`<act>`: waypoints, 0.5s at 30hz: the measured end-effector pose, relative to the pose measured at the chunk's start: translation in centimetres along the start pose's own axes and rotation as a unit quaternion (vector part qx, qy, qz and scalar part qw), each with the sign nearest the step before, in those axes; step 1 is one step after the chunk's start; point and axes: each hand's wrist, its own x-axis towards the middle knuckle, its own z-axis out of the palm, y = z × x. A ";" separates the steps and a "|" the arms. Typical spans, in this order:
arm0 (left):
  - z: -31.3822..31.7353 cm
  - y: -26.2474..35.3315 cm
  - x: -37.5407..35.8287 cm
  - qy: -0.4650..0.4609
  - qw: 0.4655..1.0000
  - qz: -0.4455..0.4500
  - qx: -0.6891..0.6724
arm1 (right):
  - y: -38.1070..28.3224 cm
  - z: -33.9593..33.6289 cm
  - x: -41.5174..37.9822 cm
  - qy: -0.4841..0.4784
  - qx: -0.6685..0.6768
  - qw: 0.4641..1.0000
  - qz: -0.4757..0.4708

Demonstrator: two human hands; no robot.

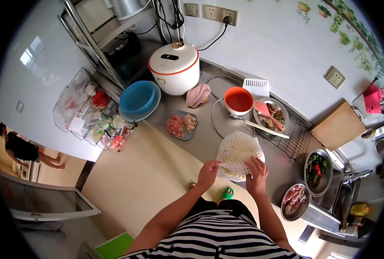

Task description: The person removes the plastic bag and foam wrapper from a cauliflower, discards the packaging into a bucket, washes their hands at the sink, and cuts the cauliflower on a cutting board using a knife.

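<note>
A cream-coloured mesh-like cloth or net (239, 149) lies over something at the counter's front edge; what is under it is hidden. My left hand (209, 172) pinches its lower left edge. On its right side rests my right hand (256, 172), fingers bent and spread a little, touching the net. Just behind it are an orange-lined bowl (238, 101) and a plate of food (271, 115) with a pink spoon (267, 114) on it. A grey tray (187, 134) of raw meat sits to the left.
A white rice cooker (174, 71), a pink cloth (198, 96) and a blue basin (137, 97) stand at the left. Metal bowls of greens (325, 173) and raw meat (295, 209) sit near the sink at the right. Another person (23, 149) is far left.
</note>
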 end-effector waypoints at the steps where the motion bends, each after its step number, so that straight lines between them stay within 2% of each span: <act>1: 0.1 -0.3 0.8 -0.004 0.987 -0.112 -0.115 | 0.4 0.5 0.2 0.016 0.026 0.999 0.023; 2: 0.1 -0.7 1.7 -0.010 0.949 -0.223 -0.224 | 0.6 0.9 0.4 0.033 0.054 0.997 0.046; 3: -0.1 -0.5 2.5 -0.020 0.949 -0.220 -0.224 | 0.4 1.1 0.8 0.040 0.050 0.997 0.053; 5: -0.3 0.0 3.4 -0.033 0.891 -0.309 -0.330 | 0.3 1.1 1.5 0.075 0.103 0.983 0.129; 8: 0.1 -2.0 4.5 -0.104 0.872 -0.322 -0.354 | 1.6 2.2 1.7 0.078 0.087 0.975 0.188; 12: 0.2 -0.3 5.2 -0.102 0.855 -0.330 -0.386 | 1.6 1.3 2.5 0.034 0.087 0.961 0.258; 13: -0.5 0.3 5.4 -0.124 0.952 -0.197 -0.197 | 1.7 1.2 2.4 0.034 0.088 0.961 0.262; 14: -0.9 1.0 5.6 -0.137 0.989 -0.049 0.003 | 1.8 1.2 2.4 0.031 0.062 0.974 0.215; 15: -1.1 2.2 5.9 -0.136 0.990 -0.048 0.005 | 2.0 1.1 2.6 0.028 0.036 0.985 0.165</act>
